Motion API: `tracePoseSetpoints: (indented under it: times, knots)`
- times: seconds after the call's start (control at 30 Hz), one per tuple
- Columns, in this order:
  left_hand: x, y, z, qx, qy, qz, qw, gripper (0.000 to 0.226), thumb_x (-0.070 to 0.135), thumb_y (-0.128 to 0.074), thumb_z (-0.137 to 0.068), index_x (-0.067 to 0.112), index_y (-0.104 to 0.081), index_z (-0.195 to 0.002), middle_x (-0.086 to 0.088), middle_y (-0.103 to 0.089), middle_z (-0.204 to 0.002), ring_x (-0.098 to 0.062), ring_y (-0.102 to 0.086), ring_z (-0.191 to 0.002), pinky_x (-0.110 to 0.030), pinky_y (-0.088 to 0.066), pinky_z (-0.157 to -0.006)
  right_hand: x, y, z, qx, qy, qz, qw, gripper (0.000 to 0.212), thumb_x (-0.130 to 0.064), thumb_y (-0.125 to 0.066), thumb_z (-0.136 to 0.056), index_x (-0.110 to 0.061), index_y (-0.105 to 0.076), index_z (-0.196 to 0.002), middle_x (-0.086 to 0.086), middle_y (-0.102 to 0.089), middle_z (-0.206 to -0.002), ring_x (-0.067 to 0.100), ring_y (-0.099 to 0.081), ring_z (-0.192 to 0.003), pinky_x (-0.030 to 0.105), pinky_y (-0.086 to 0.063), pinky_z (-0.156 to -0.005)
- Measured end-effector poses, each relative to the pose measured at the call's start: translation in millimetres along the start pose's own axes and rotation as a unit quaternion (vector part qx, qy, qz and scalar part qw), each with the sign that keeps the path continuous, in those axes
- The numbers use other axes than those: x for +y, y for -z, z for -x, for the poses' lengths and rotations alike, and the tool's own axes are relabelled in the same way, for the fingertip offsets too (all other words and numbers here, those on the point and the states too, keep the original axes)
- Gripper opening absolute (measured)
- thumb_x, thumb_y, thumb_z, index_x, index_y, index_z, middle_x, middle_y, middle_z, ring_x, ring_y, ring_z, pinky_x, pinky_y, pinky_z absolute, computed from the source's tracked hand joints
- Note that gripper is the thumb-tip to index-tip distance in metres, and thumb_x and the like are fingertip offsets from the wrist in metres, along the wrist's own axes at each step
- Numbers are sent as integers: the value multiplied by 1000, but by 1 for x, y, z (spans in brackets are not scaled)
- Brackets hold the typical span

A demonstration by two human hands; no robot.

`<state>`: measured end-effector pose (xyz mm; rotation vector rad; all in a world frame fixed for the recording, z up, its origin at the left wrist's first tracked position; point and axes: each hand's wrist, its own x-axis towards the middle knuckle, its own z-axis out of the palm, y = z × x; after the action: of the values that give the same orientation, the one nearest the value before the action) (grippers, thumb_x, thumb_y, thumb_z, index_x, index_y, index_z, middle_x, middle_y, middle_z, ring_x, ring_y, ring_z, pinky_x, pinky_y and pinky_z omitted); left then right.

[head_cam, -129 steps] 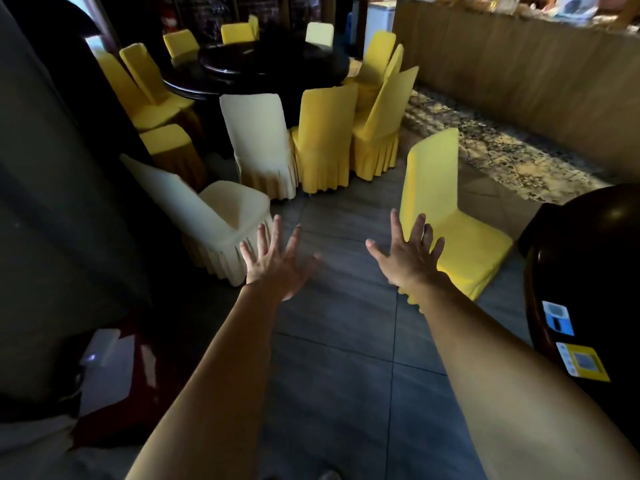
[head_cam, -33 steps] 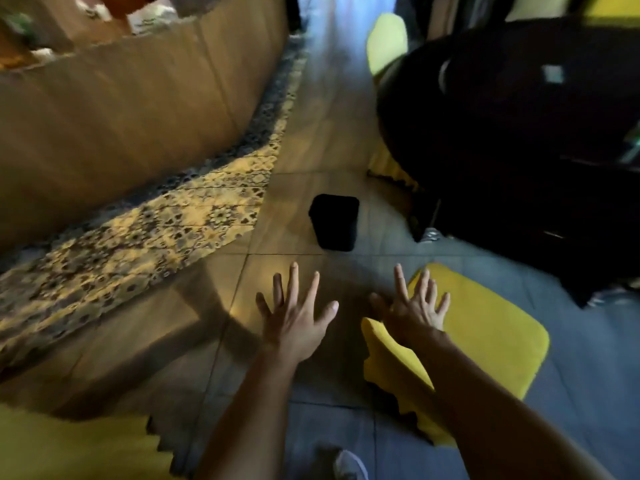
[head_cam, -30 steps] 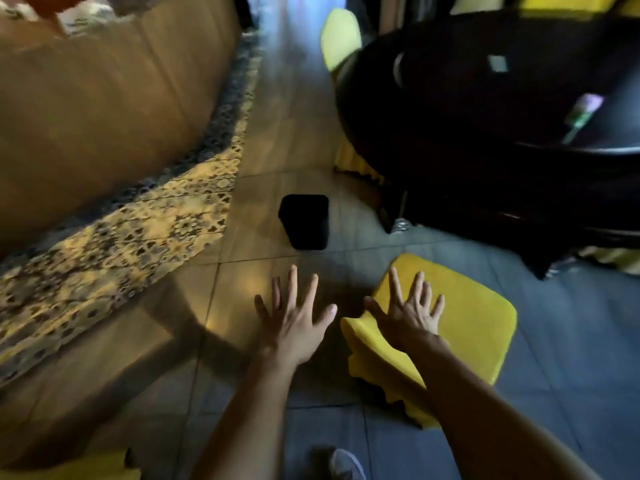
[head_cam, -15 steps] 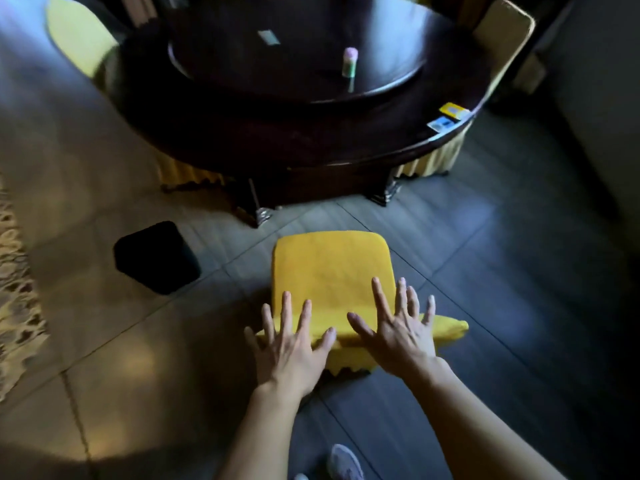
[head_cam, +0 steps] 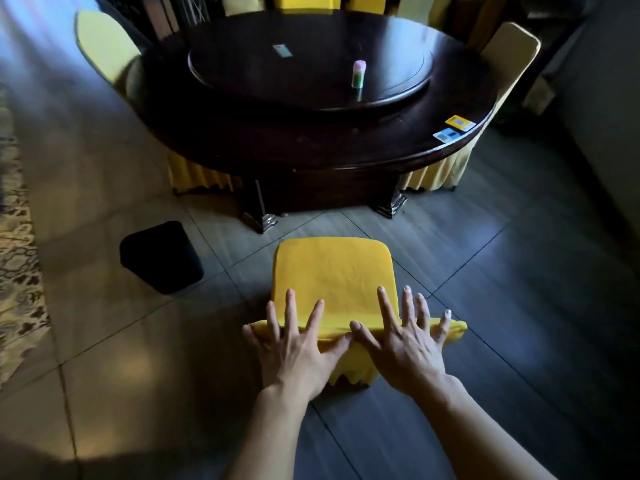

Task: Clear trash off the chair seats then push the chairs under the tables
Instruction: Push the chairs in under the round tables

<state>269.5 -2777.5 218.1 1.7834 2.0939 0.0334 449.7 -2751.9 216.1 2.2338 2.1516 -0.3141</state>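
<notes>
Both arms reach out over the grey tiled floor [head_cam: 519, 306], and here are the hands at the back of the yellow chair [head_cam: 332, 271]. The left hand [head_cam: 294, 351] has its fingers fanned wide, flat over the top edge of the chair's backrest, gripping nothing. The right hand [head_cam: 405, 344] sits just beside it, thumbs nearly touching, fingers also spread wide over that same edge, palm down. Whether either palm truly presses the cloth, I cannot tell from here.

The chair stands out in the open, seat facing the round table [head_cam: 311, 140], well short of it, with bare tiles between the seat's front edge and the table's base. The seat itself shows only plain yellow cover.

Left of the chair, a small black bin [head_cam: 159, 256] sits on the floor, near but apart from it, off the straight line to the table. Dead ahead of the chair are the table's dark legs [head_cam: 263, 216].

Up on the table, a dark turntable [head_cam: 311, 64] carries a small pink-and-green bottle [head_cam: 358, 74], upright. Near the table's right rim lie a yellow card [head_cam: 460, 123] and a blue card [head_cam: 446, 135], side by side. More covered chairs ring the table: a yellow one [head_cam: 104, 46] at far left, a cream one [head_cam: 509, 53] at far right, both tucked close in.
</notes>
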Motion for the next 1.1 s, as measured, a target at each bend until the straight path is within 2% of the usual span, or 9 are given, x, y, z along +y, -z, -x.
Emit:
tracePoseSetpoints:
  times: [0.07,0.17,0.2,0.43,0.67,1.1]
  knots:
    - [-1,-2,-1,10,-3,11,1000,95,98,4,-62,57,3,-148,9,29,-160,-28,29,-146,-73,15,-109,3,-1,1,0,6,-9,1000,94,-92,6,-72,-45,7,-153,7,6,-165,29,8,-151,64,20,-108]
    - [-3,-4,-3,15,-5,48,999,95,99,-6,-64,55,-3,-148,14,31,-158,-24,29,-146,-72,-15,-112,8,-5,6,14,-1,-27,1000,94,-95,2,-71,-49,2,-152,4,7,-166,29,9,-151,63,27,-104]
    - [-4,-6,-3,19,-3,52,998,94,98,-8,-65,55,-6,-148,15,30,-158,-23,28,-146,-71,-20,-111,10,-6,8,14,0,-30,999,93,-95,1,-71,-50,2,-152,3,8,-165,28,10,-150,63,28,-103]
    - [-4,-8,-2,32,4,53,998,93,99,-9,-65,55,-18,-146,16,28,-158,-22,25,-146,-72,-8,-112,18,-4,11,13,9,-49,999,93,-99,-2,-67,-56,1,-149,0,13,-165,24,15,-149,64,29,-103]
    - [0,-4,-23,42,7,56,997,90,98,-12,-67,54,-24,-145,15,26,-159,-24,23,-147,-72,3,-112,17,0,-15,-5,17,-34,999,93,-99,2,-64,-58,3,-148,1,16,-164,28,16,-149,64,34,-94]
    - [12,5,-97,56,7,84,995,89,97,-14,-66,53,-31,-142,18,20,-158,-22,19,-147,-69,-15,-113,15,3,-96,12,27,-42,999,94,-100,1,-63,-56,6,-146,1,13,-164,30,17,-148,67,32,-96]
